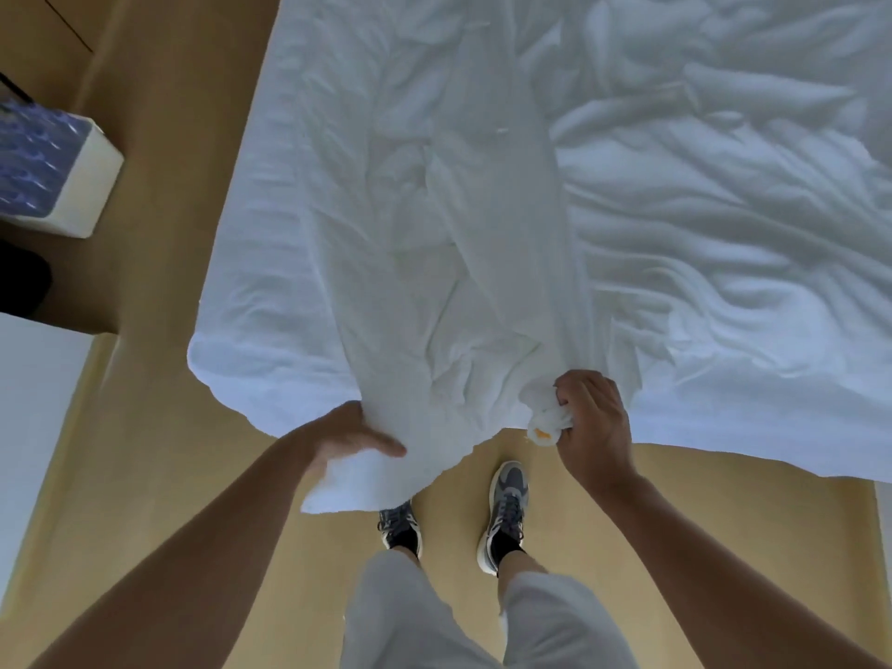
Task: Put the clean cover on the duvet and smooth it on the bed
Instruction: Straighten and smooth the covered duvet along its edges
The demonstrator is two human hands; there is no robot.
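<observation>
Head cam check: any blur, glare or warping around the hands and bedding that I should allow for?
Head view: dim, bluish light, no glare; slightly soft. Wide-angle stretch grows toward the frame edges. Folds in the white bedding read by faint shadows. The left hand and right hand are clear, both gripping it.

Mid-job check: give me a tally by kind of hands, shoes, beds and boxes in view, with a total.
Hands: 2, the left hand and right hand, each gripping the crumpled white fabric cover
Grey lace-up shoes: 2
White-sheeted bed: 1
Blue patterned box with white sides: 1
Total: 6
</observation>
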